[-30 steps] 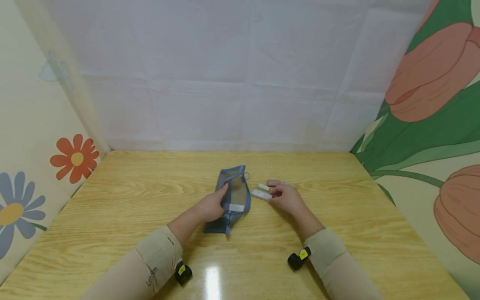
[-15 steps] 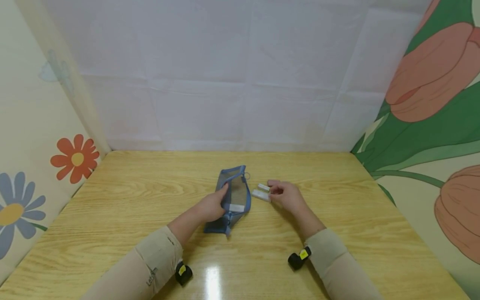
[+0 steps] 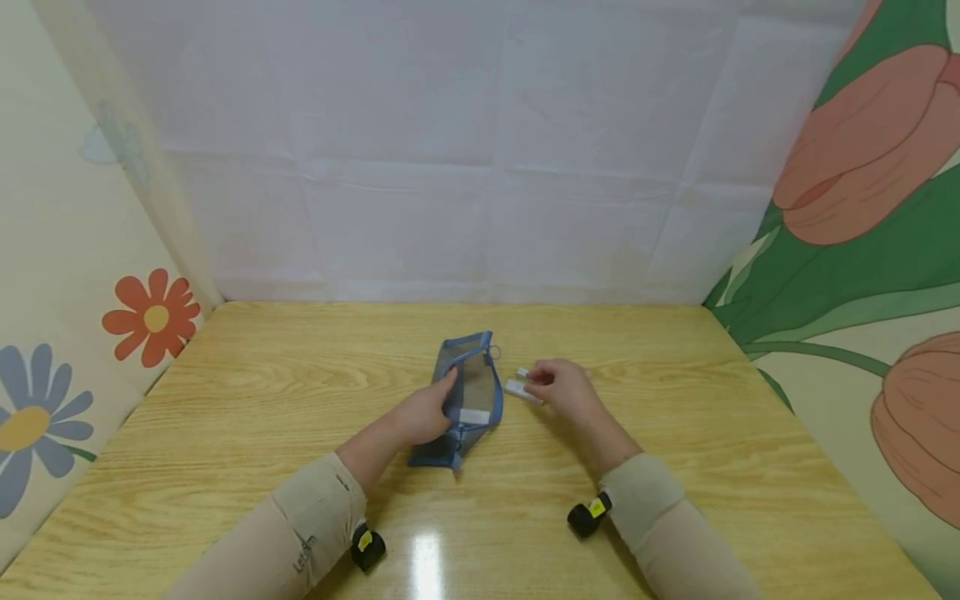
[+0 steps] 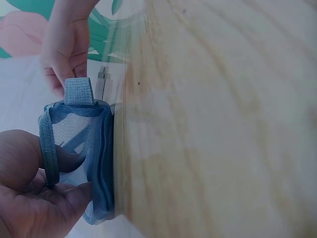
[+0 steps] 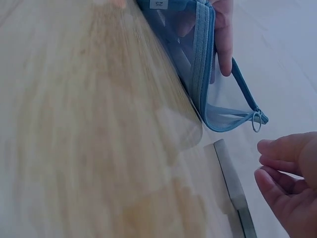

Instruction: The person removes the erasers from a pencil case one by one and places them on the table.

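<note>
A blue mesh zip pouch [image 3: 480, 383] stands with its mouth gaping in the middle of the table. My left hand [image 3: 423, 414] grips its near side, the thumb over the rim. A ring pull [image 5: 256, 121] hangs from the zipper. Just right of the pouch, my right hand [image 3: 567, 392] hovers low over small items, its fingertips drawn loosely together; I see nothing between them in the right wrist view. Beneath them lies a flat white bar [image 3: 519, 389], grey along its side. A smaller white stick [image 3: 522, 372] lies behind it. One piece has a metal USB-like plug [image 4: 103, 74].
A glossy wood-grain table [image 3: 300, 350] extends around both hands. White sheeting [image 3: 405, 192] hangs at the back edge, and walls with painted flowers flank the table. A black wrist camera [image 3: 588, 517] sits by the right sleeve.
My right hand has shifted slightly left, and its fingertips now cover more of the white pieces. The pinkish piece seen earlier is mostly hidden behind it. The left hand and pouch have stayed put.
</note>
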A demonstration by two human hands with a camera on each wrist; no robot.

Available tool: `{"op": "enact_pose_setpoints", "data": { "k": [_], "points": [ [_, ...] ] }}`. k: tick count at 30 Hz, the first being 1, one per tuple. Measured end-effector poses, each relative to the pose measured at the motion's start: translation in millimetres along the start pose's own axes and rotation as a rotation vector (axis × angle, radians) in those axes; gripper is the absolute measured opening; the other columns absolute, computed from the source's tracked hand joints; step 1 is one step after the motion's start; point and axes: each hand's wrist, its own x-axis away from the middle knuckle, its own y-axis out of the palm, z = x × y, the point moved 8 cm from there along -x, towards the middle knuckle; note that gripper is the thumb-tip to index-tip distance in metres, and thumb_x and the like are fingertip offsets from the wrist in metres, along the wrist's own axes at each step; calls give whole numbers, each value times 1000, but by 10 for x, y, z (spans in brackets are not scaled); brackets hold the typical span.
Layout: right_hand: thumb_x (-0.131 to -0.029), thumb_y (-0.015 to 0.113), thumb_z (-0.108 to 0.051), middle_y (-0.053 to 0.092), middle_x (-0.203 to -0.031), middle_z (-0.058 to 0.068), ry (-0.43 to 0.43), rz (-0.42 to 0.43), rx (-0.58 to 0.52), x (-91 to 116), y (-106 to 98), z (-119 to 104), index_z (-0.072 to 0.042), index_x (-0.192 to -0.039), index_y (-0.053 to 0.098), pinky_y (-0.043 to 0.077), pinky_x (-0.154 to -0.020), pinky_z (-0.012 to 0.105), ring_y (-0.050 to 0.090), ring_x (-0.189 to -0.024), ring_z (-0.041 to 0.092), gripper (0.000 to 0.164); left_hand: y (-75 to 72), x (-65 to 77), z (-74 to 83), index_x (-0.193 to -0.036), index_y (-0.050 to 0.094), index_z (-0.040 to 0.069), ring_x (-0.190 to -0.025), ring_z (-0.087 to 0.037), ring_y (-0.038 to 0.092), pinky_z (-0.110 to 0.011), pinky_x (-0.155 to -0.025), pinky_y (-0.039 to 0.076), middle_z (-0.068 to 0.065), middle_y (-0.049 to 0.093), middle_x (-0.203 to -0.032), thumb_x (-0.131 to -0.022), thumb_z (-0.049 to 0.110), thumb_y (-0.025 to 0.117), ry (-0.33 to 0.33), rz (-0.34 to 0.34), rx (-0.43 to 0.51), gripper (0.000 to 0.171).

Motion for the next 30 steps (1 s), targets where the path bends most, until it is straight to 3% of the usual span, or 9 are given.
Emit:
{"op": "enact_pose_setpoints", "data": {
  "k": [6,14,30],
  "points": [
    [-76,71,-9,66,-84,4,-26,-59,-12,-24,147,-70,-2,-91,69,49,-71,27,59,-78,15,17,3,-12,-12,-147,11,9,-113,-24,46,-36,-85,41,-16,29,-146,-78,-5,55,4,3,7,84],
    [-77,71,-10,66,-86,3,-107,-170,64,-27,370,-249,-4,-92,69,49,-72,26,60,-79,14,16,1,-21,-9,-147,12,8,-116,-24,45,-38,-89,40,-17,31,-145,-77,-4,56,18,13,2,84],
    [-72,76,-22,68,-84,-1,-162,-358,135,41,668,-359,-8,-95,70,47,-71,24,60,-77,9,28,-8,2,1,-147,13,7,-104,-24,48,-36,-83,40,-19,34,-143,-75,-5,56,32,19,8,85]
  ]
}}
